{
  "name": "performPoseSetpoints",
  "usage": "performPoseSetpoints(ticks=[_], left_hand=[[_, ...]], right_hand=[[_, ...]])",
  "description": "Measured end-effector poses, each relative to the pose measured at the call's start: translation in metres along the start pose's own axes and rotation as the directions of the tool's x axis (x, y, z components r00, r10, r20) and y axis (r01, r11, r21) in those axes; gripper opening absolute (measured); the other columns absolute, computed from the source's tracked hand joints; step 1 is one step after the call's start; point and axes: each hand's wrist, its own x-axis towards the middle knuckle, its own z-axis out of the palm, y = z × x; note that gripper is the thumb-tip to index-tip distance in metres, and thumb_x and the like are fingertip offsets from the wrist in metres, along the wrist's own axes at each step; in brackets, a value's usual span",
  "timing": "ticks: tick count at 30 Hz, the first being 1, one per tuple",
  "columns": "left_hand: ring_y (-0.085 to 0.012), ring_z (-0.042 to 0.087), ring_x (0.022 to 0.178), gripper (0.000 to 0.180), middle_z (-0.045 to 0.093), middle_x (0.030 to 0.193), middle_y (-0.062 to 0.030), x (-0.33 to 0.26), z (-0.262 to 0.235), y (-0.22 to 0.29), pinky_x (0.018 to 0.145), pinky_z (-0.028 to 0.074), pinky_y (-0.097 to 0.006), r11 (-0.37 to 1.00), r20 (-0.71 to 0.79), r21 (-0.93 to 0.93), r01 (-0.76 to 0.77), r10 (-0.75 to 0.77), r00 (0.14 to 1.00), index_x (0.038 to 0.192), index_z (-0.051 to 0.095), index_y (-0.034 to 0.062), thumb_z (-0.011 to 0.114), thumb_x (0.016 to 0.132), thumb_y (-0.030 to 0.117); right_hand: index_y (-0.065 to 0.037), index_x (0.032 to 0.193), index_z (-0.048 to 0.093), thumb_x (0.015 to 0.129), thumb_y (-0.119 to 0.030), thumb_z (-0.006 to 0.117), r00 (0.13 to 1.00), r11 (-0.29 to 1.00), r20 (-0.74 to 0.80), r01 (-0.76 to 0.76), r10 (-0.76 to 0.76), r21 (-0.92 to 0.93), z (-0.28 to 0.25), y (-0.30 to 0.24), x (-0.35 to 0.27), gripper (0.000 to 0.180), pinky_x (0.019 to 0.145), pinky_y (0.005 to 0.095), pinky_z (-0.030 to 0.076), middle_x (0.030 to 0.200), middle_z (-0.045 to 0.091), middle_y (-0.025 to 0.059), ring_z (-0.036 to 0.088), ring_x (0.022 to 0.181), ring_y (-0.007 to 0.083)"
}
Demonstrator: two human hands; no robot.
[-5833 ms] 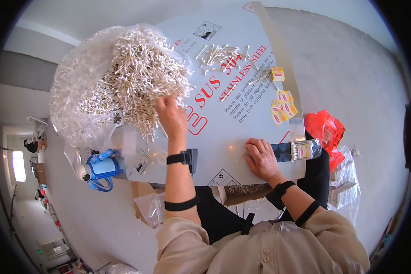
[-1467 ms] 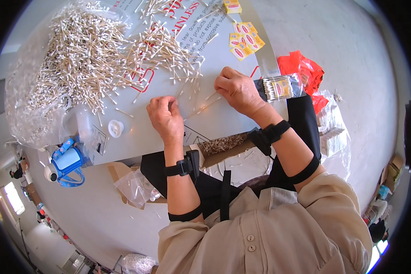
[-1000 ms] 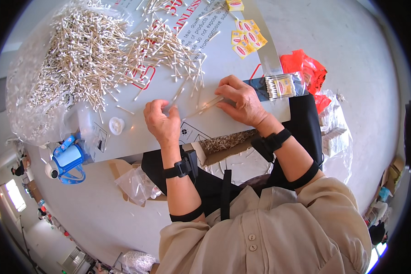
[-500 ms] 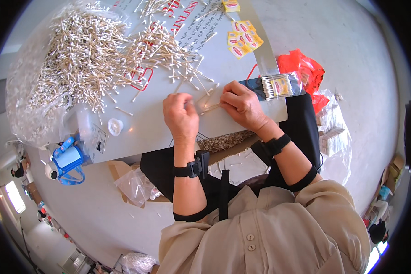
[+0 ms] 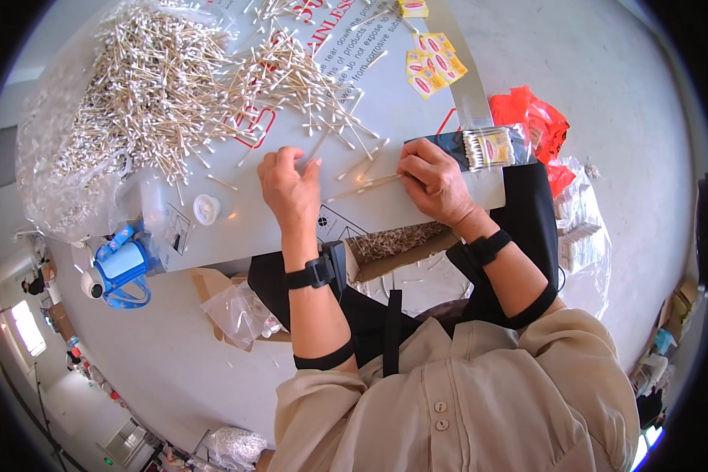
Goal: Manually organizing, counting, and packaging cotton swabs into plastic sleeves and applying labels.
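- Cotton swabs, a few of them, lie on the bench between the two hands, their near ends running up to the right fingers.
- The right hand is curled over those ends; its fingers seem to pinch them, though the fingertips are partly hidden.
- The left hand is just above the bench, its fingers loosely bent and the thumb set apart—nothing shows in their grasp.
- More loose swabs lie askew just beyond the hands, not lined up.
- Just beyond the right hand, a clear pack holds a neat row of swabs with a yellow card, lying over a dark strip. That is the only bundle seen in finished order on the bench.
- A spread of swabs and a large heap in a clear bag lie unsorted, so by far the greater part looks undone.
- Yellow cards sit loose near the far right edge, apart from any swabs.
- Farther out: a small round tub, a blue bottle, a red bag and a cardboard box of swabs below the bench edge.
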Motion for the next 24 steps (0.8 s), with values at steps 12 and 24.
performPoseSetpoints(ticks=[12, 24], left_hand=[[-0.0063, 0.044, 0.051, 0.018, 0.052, 0.063, -0.0017, -0.005, -0.045, 0.005, 0.042, 0.030, -0.020, 0.146, 0.613, -0.656, 0.741, -0.471, 0.635, 0.067, 0.056, 0.0024, 0.067, 0.080, 0.005], [-0.0164, 0.058, 0.078, 0.018, 0.060, 0.085, -0.0026, -0.037, -0.022, 0.010, 0.070, 0.049, -0.030, 0.913, 0.224, -0.380, 0.151, -0.067, 0.972, 0.094, 0.066, 0.0057, 0.071, 0.078, 0.002]], right_hand=[[-0.003, 0.079, 0.058, 0.072, 0.003, 0.064, 1.000, 1.000, 0.000, 0.004, -0.004, 0.001, 0.000, 0.002, 0.001, 0.011, 0.074, 0.0367, 0.051, 0.091, 0.056, 0.0101, 0.061, 0.084, 0.0306], [-0.004, 0.080, 0.060, 0.074, 0.002, 0.065, 1.000, 0.999, 0.009, 0.008, -0.009, 0.036, 0.001, 0.005, -0.001, 0.010, 0.074, 0.0366, 0.051, 0.092, 0.057, 0.0091, 0.061, 0.085, 0.0297]])
